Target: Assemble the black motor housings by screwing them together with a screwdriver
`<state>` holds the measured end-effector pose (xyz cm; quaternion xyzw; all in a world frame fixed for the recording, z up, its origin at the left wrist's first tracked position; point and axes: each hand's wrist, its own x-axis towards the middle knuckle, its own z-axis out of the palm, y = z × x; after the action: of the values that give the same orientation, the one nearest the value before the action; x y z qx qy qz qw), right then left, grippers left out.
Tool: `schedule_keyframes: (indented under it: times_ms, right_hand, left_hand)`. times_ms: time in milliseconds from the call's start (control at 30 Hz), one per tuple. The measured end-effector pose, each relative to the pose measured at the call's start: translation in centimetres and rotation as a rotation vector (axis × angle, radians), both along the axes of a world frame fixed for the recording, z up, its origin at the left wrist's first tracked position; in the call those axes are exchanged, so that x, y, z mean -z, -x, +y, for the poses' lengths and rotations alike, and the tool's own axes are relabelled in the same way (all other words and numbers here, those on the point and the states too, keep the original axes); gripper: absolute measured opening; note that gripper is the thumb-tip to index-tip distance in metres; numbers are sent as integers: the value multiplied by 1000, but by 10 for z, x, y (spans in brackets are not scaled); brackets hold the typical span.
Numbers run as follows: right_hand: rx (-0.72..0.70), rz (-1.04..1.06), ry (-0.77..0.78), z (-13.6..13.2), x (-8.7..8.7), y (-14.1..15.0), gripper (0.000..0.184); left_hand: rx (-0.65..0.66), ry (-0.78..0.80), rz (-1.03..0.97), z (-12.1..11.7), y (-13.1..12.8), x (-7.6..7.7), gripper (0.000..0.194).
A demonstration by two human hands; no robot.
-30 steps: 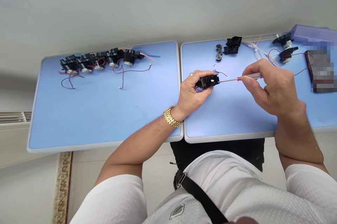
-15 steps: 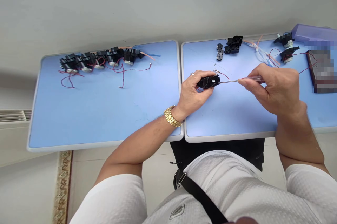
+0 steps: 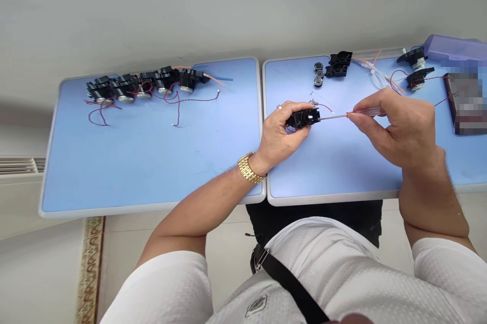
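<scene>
The person's left hand (image 3: pixel 285 134), a gold wristwatch (image 3: pixel 249 168) on its wrist, is closed around a small black plastic motor housing (image 3: pixel 303 119) over the right of two blue folding tables (image 3: pixel 335 172). The right hand (image 3: pixel 399 129) pinches a clear-handled screwdriver (image 3: pixel 369 111) between thumb and fingers, its thin steel shaft (image 3: pixel 333 117) running level to the end of the housing. Tiny screws (image 3: pixel 312 103) and a twisted red wire (image 3: pixel 323 106) lie just beyond the hands, near three round metal parts (image 3: pixel 318 74) and a black housing (image 3: pixel 338 64). A translucent purple plastic box (image 3: pixel 452 46) sits at the far right corner, its contents impossible to make out. On the left table (image 3: pixel 152 162), black motor units (image 3: pixel 133 83) stand in a row, trailing red wires.
</scene>
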<state>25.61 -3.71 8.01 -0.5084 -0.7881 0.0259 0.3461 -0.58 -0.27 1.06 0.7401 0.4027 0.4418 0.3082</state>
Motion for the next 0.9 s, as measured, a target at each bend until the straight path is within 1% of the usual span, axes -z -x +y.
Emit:
schedule_keyframes:
  times_ms: [167, 267, 333, 467, 600, 667, 767, 900]
  right_hand:
    - [45, -56, -73, 1, 4, 0, 48]
    - [71, -74, -89, 2, 5, -1, 56]
    - [64, -67, -66, 2, 4, -1, 54]
    - [-16, -1, 4, 1, -1, 0, 27]
    - [-87, 56, -13, 1, -3, 1, 18]
    - [-93, 64, -6, 1, -3, 0, 15]
    - [-32, 13, 14, 0, -1, -2, 21]
    - [47, -47, -26, 2, 4, -4, 43]
  left_hand:
    - [-3, 10, 20, 0, 1, 0, 42]
    - [-7, 10, 27, 1, 2, 1, 41]
    - [-12, 16, 28, 2, 2, 1, 41]
    - [-13, 27, 5, 2, 1, 2, 39]
    - [-6, 10, -15, 1, 0, 0, 38]
    - [-8, 5, 0, 1, 0, 0, 39]
    - [-10, -20, 32, 0, 1, 2, 41]
    - [-8, -57, 49, 0, 1, 5, 41]
